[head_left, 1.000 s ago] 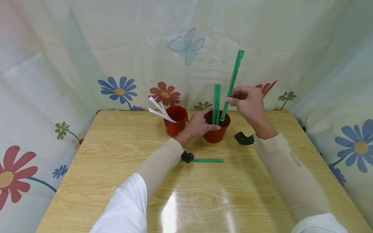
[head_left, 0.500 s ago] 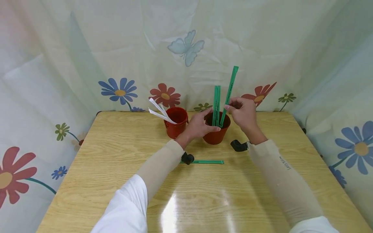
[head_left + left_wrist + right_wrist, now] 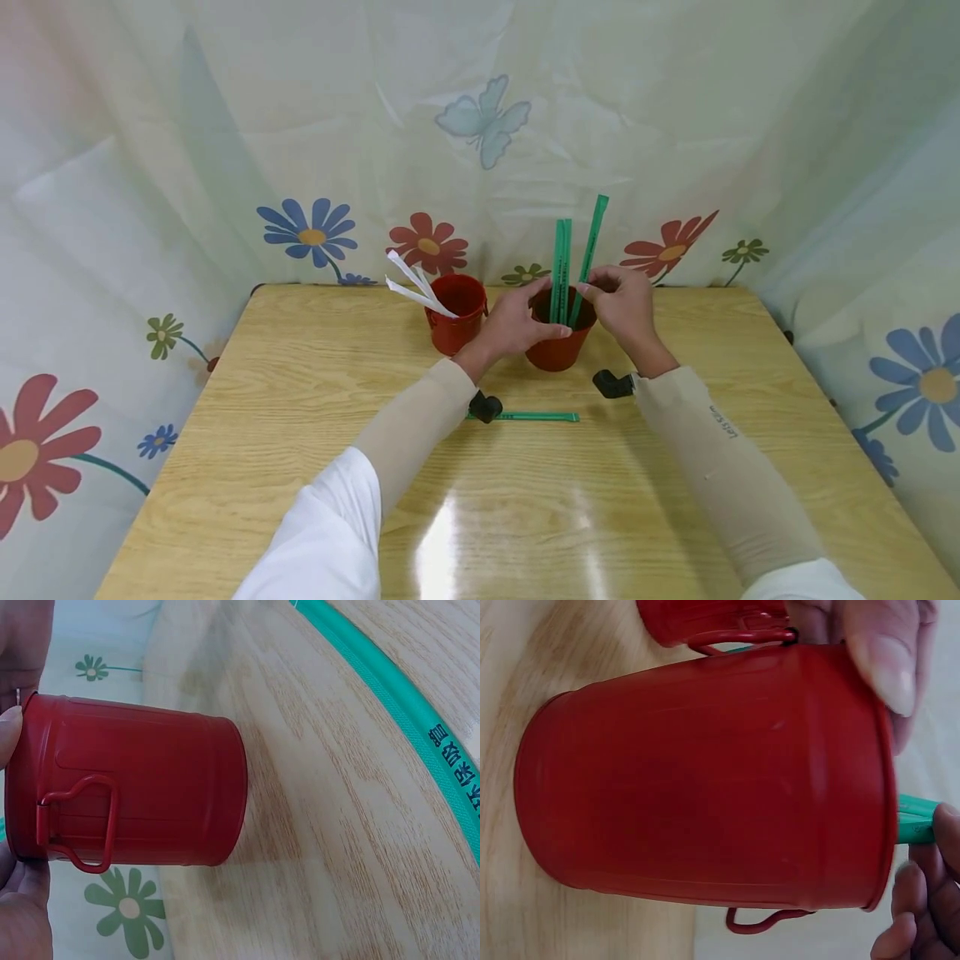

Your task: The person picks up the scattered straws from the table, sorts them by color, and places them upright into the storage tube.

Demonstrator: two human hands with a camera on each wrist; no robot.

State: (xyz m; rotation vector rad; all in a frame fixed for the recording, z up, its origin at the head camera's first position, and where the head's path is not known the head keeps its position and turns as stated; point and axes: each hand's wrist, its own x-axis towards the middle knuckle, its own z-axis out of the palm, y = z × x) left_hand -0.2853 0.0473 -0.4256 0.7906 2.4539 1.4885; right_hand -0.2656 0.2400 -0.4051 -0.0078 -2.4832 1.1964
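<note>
My left hand (image 3: 513,323) grips the rim of a small red metal bucket (image 3: 555,357), thumb at the near side and fingers at the far side. Green-wrapped straws (image 3: 561,262) stand upright inside it. My right hand (image 3: 628,308) pinches another green-wrapped straw (image 3: 594,233), which leans right with its lower end inside the bucket; the bucket's wall hides that end. In the right wrist view, green wrappers (image 3: 916,819) show between the rim and the right fingers. The left wrist view shows the bucket's side handle (image 3: 111,825).
A second red bucket (image 3: 453,335) holding several white-wrapped straws (image 3: 412,287) stands just left of the gripped one. One green-wrapped straw (image 3: 543,416) lies on the wooden table (image 3: 315,400), partly behind the left wrist camera (image 3: 486,407). A flowered curtain (image 3: 337,125) hangs behind.
My right hand has come down and left, lowering the pinched straw into the bucket beside the upright ones. The left hand has kept its grip on the rim.
</note>
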